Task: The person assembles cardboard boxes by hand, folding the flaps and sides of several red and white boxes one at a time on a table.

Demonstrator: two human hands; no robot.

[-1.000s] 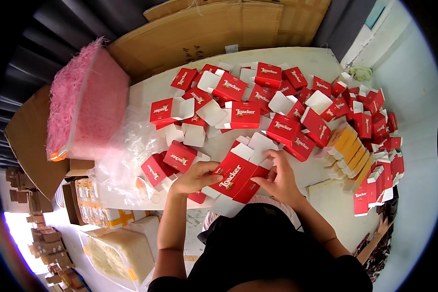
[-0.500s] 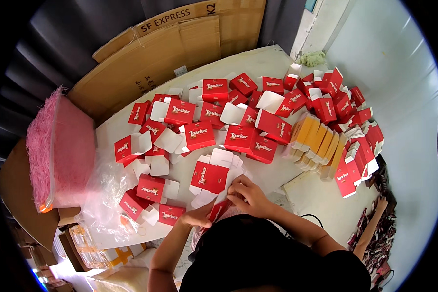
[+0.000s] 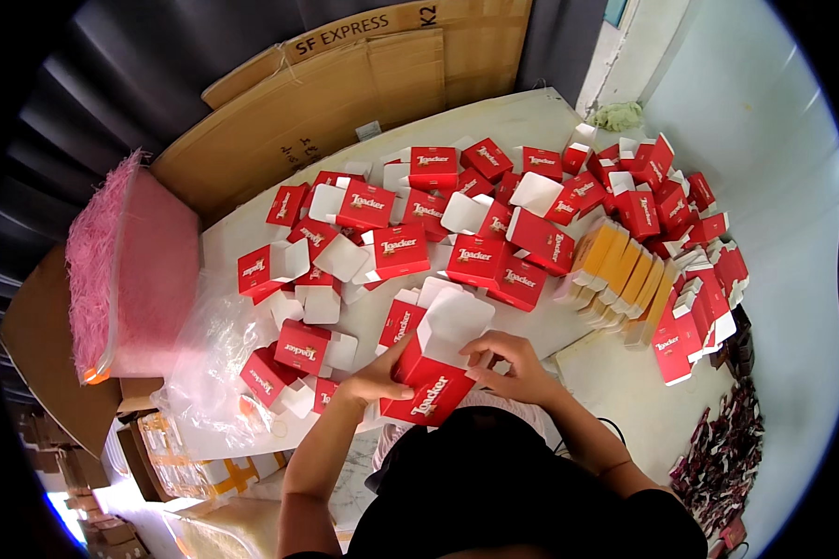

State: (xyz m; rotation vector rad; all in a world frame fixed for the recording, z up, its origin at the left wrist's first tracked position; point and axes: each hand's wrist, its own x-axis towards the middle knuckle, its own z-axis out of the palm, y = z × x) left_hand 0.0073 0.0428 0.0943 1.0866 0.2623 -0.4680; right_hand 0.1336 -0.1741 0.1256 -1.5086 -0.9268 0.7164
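Note:
A red cardboard box with a raised white flap is held close to my body, standing open along its far side. My left hand is closed around the box's left side, thumb lying over the red front. At the right edge, my right hand has its thumb and bent fingers on the box beside the base of the flap. Just beyond it lies a flat red carton with white flaps, partly covered by the held box.
Several red boxes with open white flaps spread over the white table. Yellow packs in clear trays stand to the right. A pile of small dark wrapped pieces, a pink shred-filled bin and clear plastic film flank the work area.
The box in my hands was narrow and edge-on; now its red front faces up, opened out with the flap raised. Another person's arm over the dark pile at right is gone.

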